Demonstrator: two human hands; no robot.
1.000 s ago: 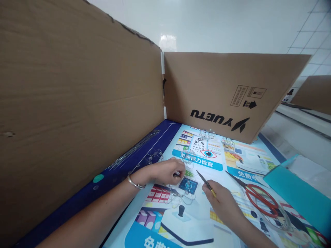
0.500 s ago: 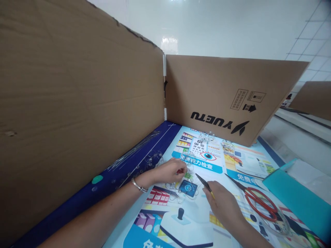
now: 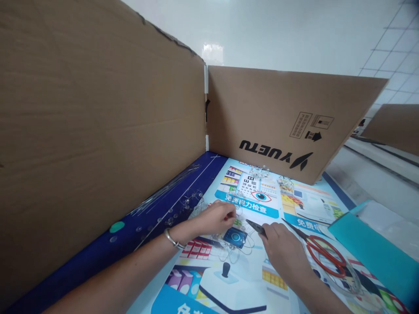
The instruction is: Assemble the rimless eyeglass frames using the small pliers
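Note:
My left hand (image 3: 216,218), with a bangle at the wrist, is closed in a pinch at a tangle of thin beaded wire (image 3: 251,245). Its fingertips are partly hidden, and loops of the wire spread below them over the printed sheet. My right hand (image 3: 283,250) is wrapped round dark, pointed pliers (image 3: 254,226). Their tip points up and left toward the left hand, with a gap between. More clear beads (image 3: 191,200) and wire loops lie beyond my left forearm.
Red-handled scissors (image 3: 327,257) lie right of my right hand, over a clear ring (image 3: 356,283). A teal folder (image 3: 376,244) is farther right. Cardboard panels (image 3: 262,100) stand left and behind. Loose wires (image 3: 163,189) and a green disc (image 3: 117,226) rest along the left panel.
My right hand has turned slightly, its fingers now covering the yellow part of the pliers. My left hand stays pinched in nearly the same place. The view has shifted a little.

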